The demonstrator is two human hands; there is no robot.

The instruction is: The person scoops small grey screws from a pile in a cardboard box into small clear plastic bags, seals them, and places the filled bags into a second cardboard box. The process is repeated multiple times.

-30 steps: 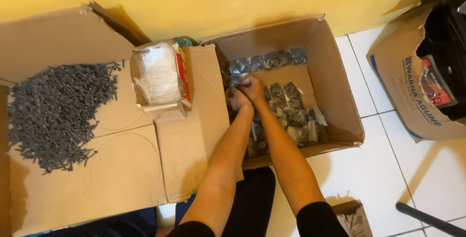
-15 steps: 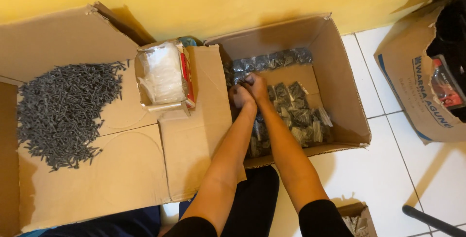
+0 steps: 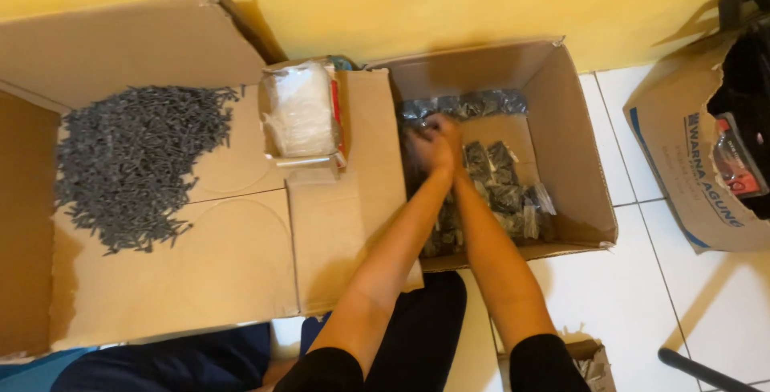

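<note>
Both my hands reach into an open cardboard box (image 3: 581, 127) on the floor. My left hand (image 3: 419, 154) and my right hand (image 3: 446, 130) are pressed close together near the box's back left, blurred by motion. They sit over small clear packets of dark screws (image 3: 507, 193) that cover the box's bottom. A row of similar packets (image 3: 473, 105) lines the back wall. What the fingers grip is hidden by blur.
A pile of loose dark grey screws (image 3: 128, 163) lies on flattened cardboard (image 3: 208, 280) at left. A small carton of white plastic bags (image 3: 301, 111) stands between them. Another cardboard box (image 3: 690, 175) holding black items sits at right on white tiles (image 3: 682, 304). A black rod (image 3: 706, 369) lies at bottom right.
My hands stay together in the box's back left and are now blurred by movement. The view has shifted slightly, so the box appears further right.
</note>
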